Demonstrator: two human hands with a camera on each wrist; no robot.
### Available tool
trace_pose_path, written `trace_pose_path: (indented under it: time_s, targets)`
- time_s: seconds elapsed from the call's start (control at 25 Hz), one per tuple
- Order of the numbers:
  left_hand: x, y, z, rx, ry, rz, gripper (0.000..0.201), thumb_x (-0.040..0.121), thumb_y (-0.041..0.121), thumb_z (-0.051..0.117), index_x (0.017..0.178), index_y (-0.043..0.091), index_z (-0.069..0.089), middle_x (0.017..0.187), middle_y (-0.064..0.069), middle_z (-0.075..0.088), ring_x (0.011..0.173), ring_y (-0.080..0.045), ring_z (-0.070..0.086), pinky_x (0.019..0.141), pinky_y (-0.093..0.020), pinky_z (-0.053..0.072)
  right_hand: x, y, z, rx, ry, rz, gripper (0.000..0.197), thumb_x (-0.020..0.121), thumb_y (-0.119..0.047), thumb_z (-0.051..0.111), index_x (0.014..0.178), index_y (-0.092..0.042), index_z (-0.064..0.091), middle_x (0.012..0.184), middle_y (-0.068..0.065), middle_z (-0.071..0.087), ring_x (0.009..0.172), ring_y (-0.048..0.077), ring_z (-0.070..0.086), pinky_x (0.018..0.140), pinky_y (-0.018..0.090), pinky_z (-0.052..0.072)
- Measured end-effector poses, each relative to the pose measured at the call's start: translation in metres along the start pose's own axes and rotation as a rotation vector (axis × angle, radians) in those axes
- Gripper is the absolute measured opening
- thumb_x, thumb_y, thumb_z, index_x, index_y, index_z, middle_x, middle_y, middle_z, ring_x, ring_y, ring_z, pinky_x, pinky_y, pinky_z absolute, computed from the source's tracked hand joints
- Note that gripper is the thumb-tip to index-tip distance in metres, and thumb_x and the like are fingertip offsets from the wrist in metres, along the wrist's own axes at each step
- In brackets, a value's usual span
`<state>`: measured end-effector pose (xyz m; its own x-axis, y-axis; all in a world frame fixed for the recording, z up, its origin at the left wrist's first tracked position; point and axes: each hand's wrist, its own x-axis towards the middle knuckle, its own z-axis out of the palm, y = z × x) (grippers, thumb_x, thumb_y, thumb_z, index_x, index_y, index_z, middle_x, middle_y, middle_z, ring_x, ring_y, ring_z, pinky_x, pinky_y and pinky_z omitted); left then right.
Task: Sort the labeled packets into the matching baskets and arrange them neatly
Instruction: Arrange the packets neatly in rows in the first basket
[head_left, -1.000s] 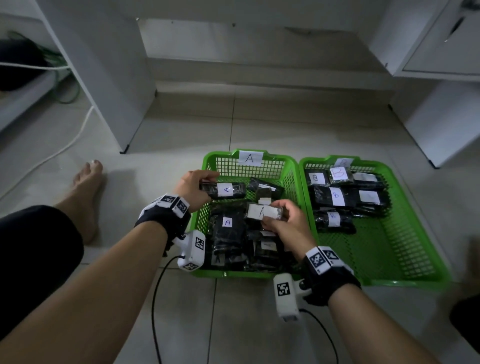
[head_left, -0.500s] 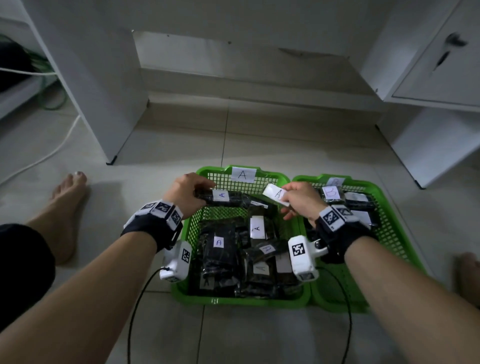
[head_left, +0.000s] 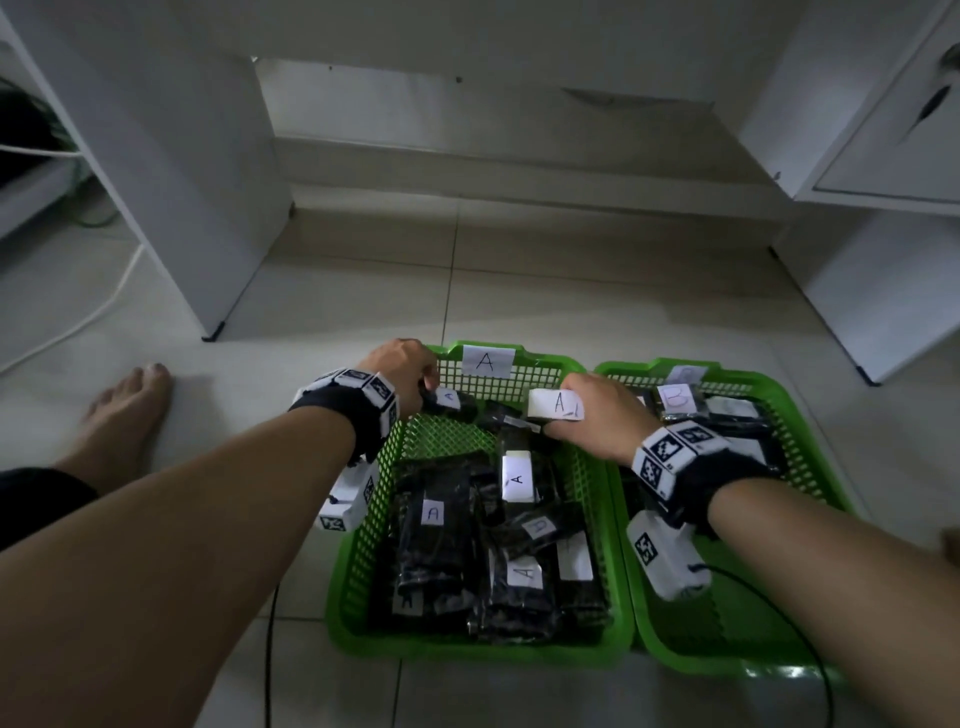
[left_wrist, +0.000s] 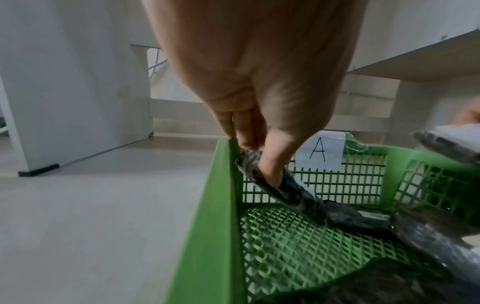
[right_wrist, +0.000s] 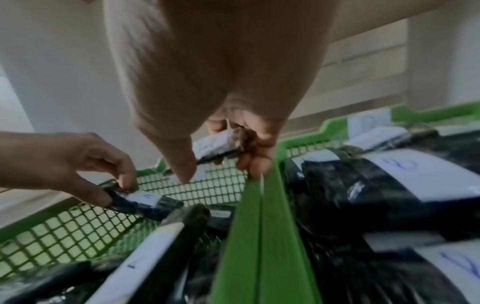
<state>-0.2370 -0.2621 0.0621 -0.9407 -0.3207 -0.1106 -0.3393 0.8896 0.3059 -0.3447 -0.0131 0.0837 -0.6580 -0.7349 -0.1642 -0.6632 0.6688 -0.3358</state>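
Note:
Two green mesh baskets stand side by side on the floor. The left basket (head_left: 358, 545) carries an "A" tag (head_left: 487, 360) and holds several black packets with A labels. The right basket (head_left: 826, 467) holds black packets labelled B (head_left: 678, 397). My left hand (head_left: 402, 371) pinches one end of a black A packet (head_left: 451, 401) at the far left corner of the A basket; its other end rests on the basket floor (left_wrist: 293, 193). My right hand (head_left: 597, 415) grips another A-labelled packet (head_left: 556, 404) above the far right of the A basket (right_wrist: 221, 144).
White cabinet panels stand to the far left (head_left: 171, 182) and right (head_left: 883, 291). A bare foot (head_left: 124, 415) rests on the tiled floor left of the baskets. White cable (head_left: 78, 322) trails along the left floor. Wrist camera leads hang near the baskets.
My right hand lifted an A packet off the pile, carried it toward the back right of the A basket and lowered it a little. My left hand kept hold of its packet at the far left corner.

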Motion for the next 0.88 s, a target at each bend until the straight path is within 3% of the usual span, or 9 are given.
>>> trace_pose_path:
  time_s: [0.08,0.16,0.28,0.4,0.52,0.64,0.72,0.8,0.88]
  targets:
    - [0.004,0.005,0.000,-0.044,0.050,-0.011,0.019,0.078,0.004,0.072,0.084,0.022,0.071,0.097,0.003,0.068,0.091,-0.018,0.065,0.074,-0.025,0.054,0.001,0.007,0.003,0.039,0.027,0.000,0.030,0.085,-0.035,0.076,0.099,-0.018,0.056,0.089,-0.005,0.055,0.081,0.016,0.055,0.056,0.021,0.033]
    - [0.006,0.010,0.005,0.055,0.043,-0.008,0.018,0.082,0.007,0.068,0.089,0.023,0.071,0.103,0.002,0.067,0.100,-0.020,0.063,0.085,-0.030,0.053,0.005,0.012,0.003,0.133,0.030,0.037,0.029,0.085,-0.037,0.076,0.100,-0.018,0.059,0.086,-0.006,0.059,0.076,0.015,0.058,0.054,0.022,0.036]
    - [0.008,0.022,0.014,0.428,-0.073,-0.061,0.014,0.089,0.019,0.062,0.102,0.023,0.066,0.113,0.002,0.064,0.118,-0.020,0.050,0.108,-0.036,0.034,0.010,0.019,0.006,0.239,0.042,0.110,0.031,0.085,-0.041,0.076,0.101,-0.018,0.062,0.088,-0.003,0.064,0.071,0.013,0.060,0.056,0.024,0.044]
    - [0.007,0.030,0.023,0.525,-0.264,-0.078,0.010,0.089,0.021,0.060,0.099,0.021,0.063,0.108,0.003,0.064,0.121,-0.017,0.054,0.120,-0.040,0.011,0.013,0.022,0.009,0.242,0.038,0.116,0.033,0.084,-0.042,0.076,0.102,-0.018,0.063,0.089,-0.002,0.063,0.070,0.012,0.059,0.057,0.022,0.044]
    - [0.013,0.024,0.027,0.506,-0.464,-0.064,0.030,0.092,0.025,0.051,0.117,0.018,0.064,0.123,0.000,0.060,0.128,-0.017,0.049,0.122,-0.049,-0.005,0.016,0.024,0.008,0.270,0.034,0.116,0.034,0.083,-0.042,0.077,0.102,-0.016,0.065,0.086,-0.004,0.062,0.070,0.011,0.057,0.058,0.023,0.044]
    - [0.012,0.020,0.019,0.450,-0.607,-0.086,0.044,0.096,0.028,0.047,0.139,0.021,0.052,0.146,-0.003,0.048,0.138,-0.022,0.039,0.122,-0.049,0.004,0.016,0.027,0.010,0.268,0.041,0.105,0.035,0.083,-0.042,0.077,0.104,-0.017,0.065,0.088,-0.003,0.064,0.072,0.013,0.058,0.062,0.026,0.047]
    - [0.003,0.026,0.007,0.379,-0.649,-0.061,0.051,0.098,0.025,0.049,0.148,0.019,0.043,0.155,-0.005,0.037,0.142,-0.024,0.034,0.120,-0.042,0.019,0.014,0.026,0.010,0.264,0.058,0.076,0.037,0.083,-0.046,0.077,0.102,-0.017,0.065,0.089,-0.001,0.065,0.072,0.013,0.058,0.062,0.026,0.044]
    - [-0.005,0.032,-0.013,0.264,-0.512,-0.011,0.046,0.097,0.023,0.053,0.142,0.016,0.051,0.148,-0.006,0.047,0.134,-0.023,0.046,0.110,-0.034,0.037,0.015,0.022,0.009,0.232,0.076,0.038,0.038,0.083,-0.051,0.075,0.100,-0.019,0.064,0.086,-0.004,0.063,0.070,0.012,0.056,0.060,0.025,0.042]
    - [-0.007,0.035,-0.041,0.201,-0.307,0.057,0.036,0.097,0.024,0.055,0.132,0.018,0.060,0.137,-0.004,0.056,0.123,-0.022,0.054,0.102,-0.033,0.042,0.019,0.014,0.008,0.216,0.104,-0.015,0.038,0.082,-0.051,0.076,0.099,-0.018,0.064,0.085,-0.006,0.064,0.072,0.014,0.060,0.060,0.026,0.046]
